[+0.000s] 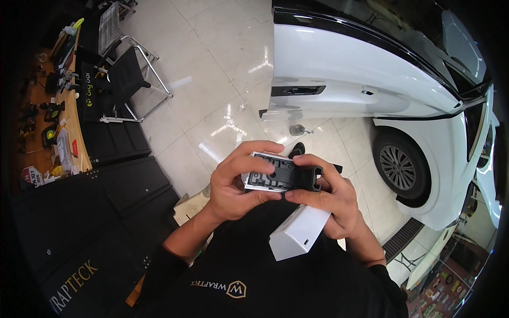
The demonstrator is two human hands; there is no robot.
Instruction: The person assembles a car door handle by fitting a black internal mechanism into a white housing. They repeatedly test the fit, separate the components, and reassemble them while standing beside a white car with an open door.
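Observation:
In front of my torso I hold a black plastic part with a white shell edge point(281, 175), its ribbed hollow inner side facing up. My left hand point(236, 177) grips the white-edged end, with fingers over the top and the thumb along the near edge. At the black end, my right hand point(339, 199) pinches the part between thumb and forefinger. A separate glossy white plastic cover point(300, 232) with a small dark slot juts out below my right hand. That hand's lower fingers appear to hold it, though the grip is partly hidden.
At the right stands a white car with its door point(344, 63) and front wheel point(400, 167). A spray bottle point(299, 130) is on the tiled floor. To the left are a folding chair point(130, 79), black cabinets point(95, 206) and a wooden workbench point(77, 132) with tools.

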